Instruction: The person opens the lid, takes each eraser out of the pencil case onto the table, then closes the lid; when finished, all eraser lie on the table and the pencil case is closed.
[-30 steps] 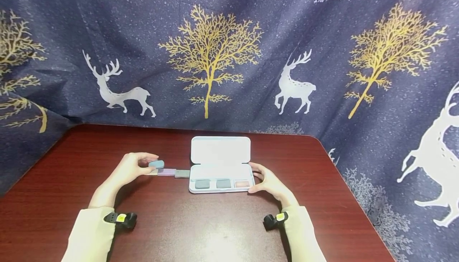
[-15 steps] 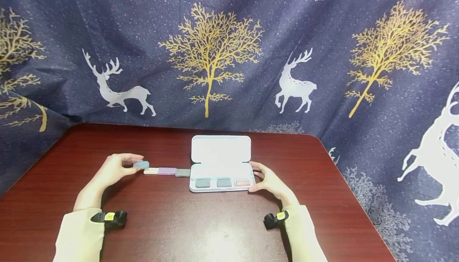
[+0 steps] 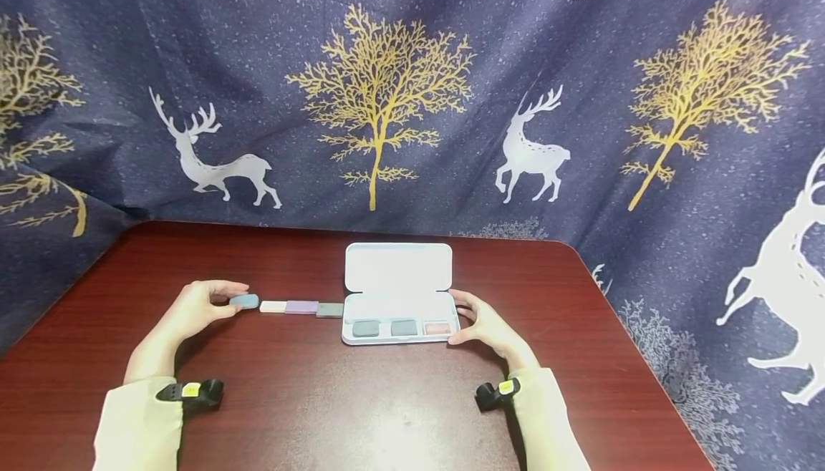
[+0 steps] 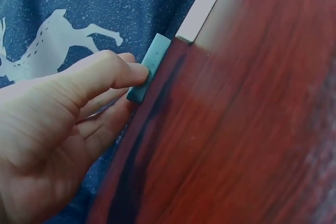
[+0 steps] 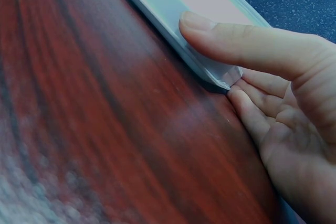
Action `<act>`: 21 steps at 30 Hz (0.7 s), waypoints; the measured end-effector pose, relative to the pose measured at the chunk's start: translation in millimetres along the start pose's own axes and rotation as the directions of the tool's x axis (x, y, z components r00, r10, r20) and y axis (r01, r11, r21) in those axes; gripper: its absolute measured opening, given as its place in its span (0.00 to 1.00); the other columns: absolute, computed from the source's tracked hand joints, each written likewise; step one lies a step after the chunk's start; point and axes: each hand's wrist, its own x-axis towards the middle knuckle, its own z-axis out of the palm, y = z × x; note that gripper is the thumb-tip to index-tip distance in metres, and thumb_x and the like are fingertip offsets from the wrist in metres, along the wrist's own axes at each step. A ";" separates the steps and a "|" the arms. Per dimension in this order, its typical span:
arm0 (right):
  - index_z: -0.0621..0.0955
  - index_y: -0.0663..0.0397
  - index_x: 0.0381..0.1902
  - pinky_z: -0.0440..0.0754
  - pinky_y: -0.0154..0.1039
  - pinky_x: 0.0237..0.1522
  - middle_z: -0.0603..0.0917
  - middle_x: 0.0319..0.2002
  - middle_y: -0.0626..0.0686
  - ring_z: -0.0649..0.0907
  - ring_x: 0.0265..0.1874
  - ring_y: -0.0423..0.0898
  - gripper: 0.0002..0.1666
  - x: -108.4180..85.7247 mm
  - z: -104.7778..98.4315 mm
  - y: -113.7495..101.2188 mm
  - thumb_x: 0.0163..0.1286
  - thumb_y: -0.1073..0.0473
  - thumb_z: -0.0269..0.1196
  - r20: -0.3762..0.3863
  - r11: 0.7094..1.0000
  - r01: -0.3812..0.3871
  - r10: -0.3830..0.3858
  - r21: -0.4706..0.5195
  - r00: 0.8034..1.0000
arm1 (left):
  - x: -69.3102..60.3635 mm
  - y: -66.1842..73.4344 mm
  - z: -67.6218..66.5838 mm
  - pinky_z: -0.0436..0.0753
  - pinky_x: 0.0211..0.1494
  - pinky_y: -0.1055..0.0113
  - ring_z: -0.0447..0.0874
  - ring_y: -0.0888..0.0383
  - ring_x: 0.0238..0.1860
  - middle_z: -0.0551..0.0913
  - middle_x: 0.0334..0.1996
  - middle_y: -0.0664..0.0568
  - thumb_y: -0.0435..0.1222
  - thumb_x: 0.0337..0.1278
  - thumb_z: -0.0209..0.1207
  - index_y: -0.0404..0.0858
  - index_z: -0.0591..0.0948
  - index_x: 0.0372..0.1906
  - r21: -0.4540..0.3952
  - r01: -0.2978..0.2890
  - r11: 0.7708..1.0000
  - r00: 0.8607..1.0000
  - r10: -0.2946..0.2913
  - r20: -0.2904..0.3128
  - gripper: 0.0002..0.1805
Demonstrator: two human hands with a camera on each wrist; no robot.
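Note:
My left hand (image 3: 193, 308) pinches a small blue block (image 3: 244, 302) between thumb and fingers. In the left wrist view this blue block (image 4: 149, 68) looks teal and hangs just above the table, casting a shadow. To its right, a white block (image 3: 273, 307), a purple block (image 3: 301, 307) and a grey-green block (image 3: 329, 310) lie end to end, reaching the white case (image 3: 399, 301). The case has its lid raised. Inside its front row sit two grey-blue blocks (image 3: 404, 328) and a pinkish block (image 3: 437, 328). My right hand (image 3: 483, 324) grips the case's right end.
The dark red wooden table (image 3: 361, 399) fills the lower view. Behind it hangs a navy cloth (image 3: 438, 192) printed with deer and trees. Each sleeve carries a black wrist strap, such as the left strap (image 3: 191, 391).
My left hand has moved left with the blue block, from above the white block to beyond its left end, and lower. The right hand keeps its grip on the case.

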 end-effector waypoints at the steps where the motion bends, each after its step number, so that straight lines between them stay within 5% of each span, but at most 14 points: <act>1: 0.60 0.72 0.70 0.63 0.60 0.70 0.65 0.69 0.70 0.67 0.67 0.68 0.56 0.0 -0.1 -0.1 0.45 0.73 0.75 0.001 1.000 0.000 0.000 0.003 1.000 | 0.0 -0.1 0.4 0.76 0.41 0.83 0.83 0.70 0.37 0.88 0.41 0.39 0.26 0.46 0.68 0.29 0.84 0.49 -0.001 0.000 1.000 1.000 0.000 0.004 0.19; 10: 0.59 0.72 0.71 0.65 0.58 0.69 0.64 0.70 0.71 0.67 0.67 0.69 0.55 -0.3 -1.3 0.7 0.46 0.73 0.74 0.017 1.000 0.010 -0.010 0.022 1.000 | 1.3 0.5 5.3 0.79 0.42 0.79 0.85 0.65 0.38 0.88 0.41 0.39 0.25 0.45 0.68 0.29 0.84 0.48 0.000 -0.003 1.000 0.999 0.003 0.039 0.19; 21: 0.59 0.72 0.71 0.67 0.56 0.68 0.62 0.71 0.71 0.65 0.68 0.69 0.54 -0.3 -2.8 1.0 0.48 0.73 0.73 0.036 0.999 0.026 -0.027 0.027 0.999 | 1.6 1.7 5.9 0.79 0.42 0.80 0.80 0.74 0.38 0.87 0.41 0.37 0.23 0.45 0.67 0.27 0.83 0.48 -0.022 -0.021 1.000 0.999 0.022 0.044 0.19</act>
